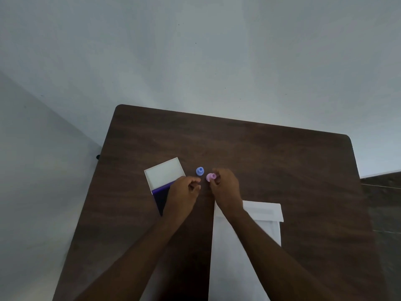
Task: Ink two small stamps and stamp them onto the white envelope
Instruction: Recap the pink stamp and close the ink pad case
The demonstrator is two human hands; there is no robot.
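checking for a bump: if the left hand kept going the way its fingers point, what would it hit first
Probably the pink stamp, pinched in the right hand. The left hand has loosely curled fingers aimed right and slightly away. The blue stamp stands just beyond that line, though depth is unclear.

Dark wood-grain table (271,161), matt. Pink stamp (210,177) and blue stamp (200,171) look like smooth plastic. White envelope (245,257) by the near edge: plain matt paper.

Both forearms reach forward, hands close together.
The left hand (184,190) hangs loosely curled, holding nothing; the right hand (224,186) has its fingers (214,178) curled in a pinch.
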